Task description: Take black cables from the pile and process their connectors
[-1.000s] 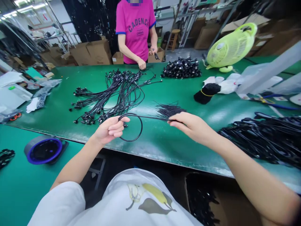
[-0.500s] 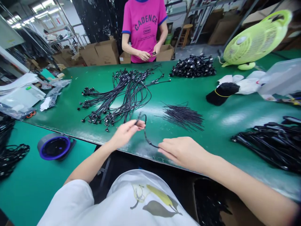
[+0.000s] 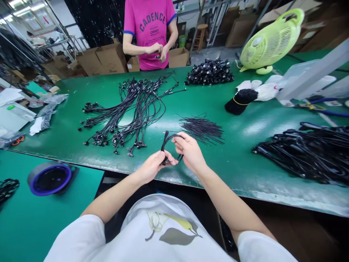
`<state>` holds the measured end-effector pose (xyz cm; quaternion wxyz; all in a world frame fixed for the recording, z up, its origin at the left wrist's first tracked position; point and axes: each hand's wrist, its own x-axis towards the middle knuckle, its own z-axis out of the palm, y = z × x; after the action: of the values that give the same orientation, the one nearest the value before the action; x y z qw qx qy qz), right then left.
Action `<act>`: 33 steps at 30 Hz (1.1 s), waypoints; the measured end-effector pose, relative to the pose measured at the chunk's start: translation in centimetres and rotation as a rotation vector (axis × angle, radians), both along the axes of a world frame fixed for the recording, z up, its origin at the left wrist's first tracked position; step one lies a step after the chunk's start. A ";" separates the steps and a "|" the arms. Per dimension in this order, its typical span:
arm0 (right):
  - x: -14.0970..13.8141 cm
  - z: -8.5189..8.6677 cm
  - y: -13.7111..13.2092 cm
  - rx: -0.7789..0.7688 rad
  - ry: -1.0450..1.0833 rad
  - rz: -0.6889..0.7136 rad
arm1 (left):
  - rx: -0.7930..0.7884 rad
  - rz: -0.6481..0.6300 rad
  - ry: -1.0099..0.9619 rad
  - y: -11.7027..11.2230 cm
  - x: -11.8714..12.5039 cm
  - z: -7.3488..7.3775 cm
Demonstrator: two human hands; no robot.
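I am watching my left hand (image 3: pixel 151 167) and right hand (image 3: pixel 190 152) clenching a looped black cable (image 3: pixel 174 137) above the green desk (image 3: pixel 234 169) front edge.

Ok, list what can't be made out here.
Head view only:
The black cable where the left hand and right hand close over it: fingers hide it.
The small object in the co-worker's hands: their fingers hide it.
The co-worker's head: cut off by the top edge.
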<state>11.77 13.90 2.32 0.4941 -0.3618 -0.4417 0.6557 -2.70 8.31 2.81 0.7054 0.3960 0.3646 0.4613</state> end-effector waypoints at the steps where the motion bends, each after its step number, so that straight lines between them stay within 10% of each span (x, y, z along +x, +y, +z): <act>1: -0.2 0.1 -0.3 -0.051 0.080 0.016 | -0.011 0.064 -0.018 -0.3 0.4 -0.4; 8: -0.8 1.4 -2.6 -0.160 0.314 0.044 | 0.062 0.027 0.130 -0.9 0.0 -1.0; 19: -2.3 -1.1 -4.1 0.146 0.038 -0.139 | 0.283 -0.130 0.581 -1.7 -0.1 -3.4; 25: -1.3 0.6 -3.6 0.067 0.092 0.119 | -0.085 -0.333 0.109 -2.5 0.9 -2.4; 33: -0.5 1.6 -2.1 -0.212 0.324 0.174 | -0.280 -0.268 -0.210 -2.9 2.3 -0.7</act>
<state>11.26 11.76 3.89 0.4592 -0.2620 -0.3148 0.7883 -0.37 5.37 2.15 0.8426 0.2887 0.2939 0.3468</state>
